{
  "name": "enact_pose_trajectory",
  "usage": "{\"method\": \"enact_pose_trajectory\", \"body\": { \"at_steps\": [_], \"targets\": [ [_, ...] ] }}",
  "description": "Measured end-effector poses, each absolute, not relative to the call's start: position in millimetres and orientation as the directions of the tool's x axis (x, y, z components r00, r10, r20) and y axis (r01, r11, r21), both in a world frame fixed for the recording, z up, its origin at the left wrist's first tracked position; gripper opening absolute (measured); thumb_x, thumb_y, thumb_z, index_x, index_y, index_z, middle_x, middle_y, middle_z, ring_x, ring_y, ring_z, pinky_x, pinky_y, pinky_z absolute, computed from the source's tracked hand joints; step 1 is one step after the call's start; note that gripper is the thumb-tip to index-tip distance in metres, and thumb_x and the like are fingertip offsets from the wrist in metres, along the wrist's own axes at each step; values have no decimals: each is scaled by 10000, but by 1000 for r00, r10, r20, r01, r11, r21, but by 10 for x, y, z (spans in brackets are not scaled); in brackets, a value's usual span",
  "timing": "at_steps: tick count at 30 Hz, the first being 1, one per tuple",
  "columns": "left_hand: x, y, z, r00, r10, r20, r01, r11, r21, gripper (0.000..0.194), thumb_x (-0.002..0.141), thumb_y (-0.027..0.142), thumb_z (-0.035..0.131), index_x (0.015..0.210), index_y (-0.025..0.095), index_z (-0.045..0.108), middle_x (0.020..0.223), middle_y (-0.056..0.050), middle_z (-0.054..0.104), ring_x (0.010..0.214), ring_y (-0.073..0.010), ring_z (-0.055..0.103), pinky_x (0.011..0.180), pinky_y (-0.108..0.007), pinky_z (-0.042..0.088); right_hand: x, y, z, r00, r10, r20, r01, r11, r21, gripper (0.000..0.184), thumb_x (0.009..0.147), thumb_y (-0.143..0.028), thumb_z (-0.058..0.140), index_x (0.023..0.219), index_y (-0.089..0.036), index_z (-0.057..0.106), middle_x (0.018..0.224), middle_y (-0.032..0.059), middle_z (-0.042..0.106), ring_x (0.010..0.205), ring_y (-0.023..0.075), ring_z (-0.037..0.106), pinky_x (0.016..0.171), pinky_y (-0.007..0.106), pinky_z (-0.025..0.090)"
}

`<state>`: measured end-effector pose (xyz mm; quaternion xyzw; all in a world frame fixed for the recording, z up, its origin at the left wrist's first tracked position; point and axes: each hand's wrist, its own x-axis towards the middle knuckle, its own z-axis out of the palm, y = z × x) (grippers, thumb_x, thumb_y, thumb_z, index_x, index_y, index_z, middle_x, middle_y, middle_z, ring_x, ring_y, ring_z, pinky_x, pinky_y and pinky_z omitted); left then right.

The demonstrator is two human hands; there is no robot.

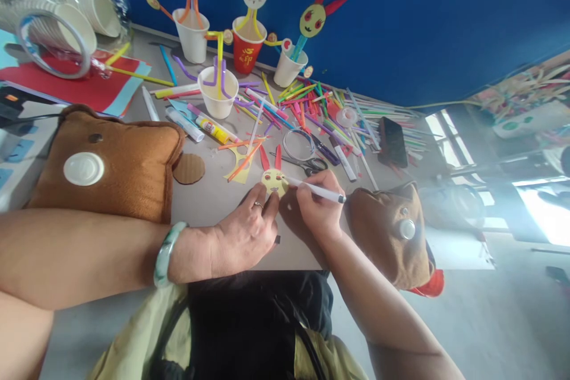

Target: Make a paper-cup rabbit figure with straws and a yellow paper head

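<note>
A small pale-yellow paper rabbit face [274, 184] with red ears, drawn eyes and a mouth lies on the grey table. My left hand [243, 228], wearing a ring and a green bangle, holds it down with bent fingers over its lower edge. Beside those fingers shows a small dark tip [277, 240] that I cannot make out. My right hand [319, 205] grips a white marker pen [323, 191], its point at the face's right side by one eye. Just behind the face are black-handled scissors [315, 163] and a scrap of cut yellow paper [240, 165].
Paper cups [218, 92] with straw-and-paper figures stand along the blue wall [401, 24]. Many coloured straws [307, 101], markers and a glue stick [212, 129] litter the table. Brown cushions [107, 172] flank my arms, another brown one [387, 231] at right. A dark phone [393, 141] lies farther right.
</note>
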<state>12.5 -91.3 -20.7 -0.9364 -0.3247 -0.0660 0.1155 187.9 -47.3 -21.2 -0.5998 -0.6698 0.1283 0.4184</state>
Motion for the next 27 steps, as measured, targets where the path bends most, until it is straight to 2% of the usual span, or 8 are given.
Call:
{"method": "enact_pose_trajectory", "body": {
  "at_steps": [6,15,21,27],
  "targets": [
    [121,-916,-236,778,590,215,624,-764,-163,446,891,496,586,921,97,784,1317,-250,626,1184,-421,601,1097,-556,330,1873,-471,-234,49,929,366,696,231,-680,81,758,-229,592,693,-226,543,583,-39,614,509,122,530,513,244,427],
    [122,-917,-220,764,615,195,641,-759,-115,450,878,515,609,981,113,784,1341,-222,622,1223,-414,575,1097,-542,342,1868,-470,-232,41,935,351,707,222,-672,78,751,-228,589,685,-226,546,571,-41,602,509,120,528,520,244,429],
    [119,-918,-221,772,607,188,633,-759,-149,464,879,530,602,985,116,781,1334,-216,629,1213,-413,584,1110,-542,323,1867,-469,-230,30,936,350,703,229,-673,76,744,-216,589,684,-223,543,577,-41,601,509,116,521,520,241,422],
    [116,-922,-222,778,594,205,626,-762,-167,472,891,518,588,949,89,778,1328,-265,614,1193,-416,595,1107,-551,320,1859,-473,-227,46,936,350,692,223,-687,71,746,-211,591,688,-218,551,596,-39,610,506,111,519,509,235,412]
  ]
}}
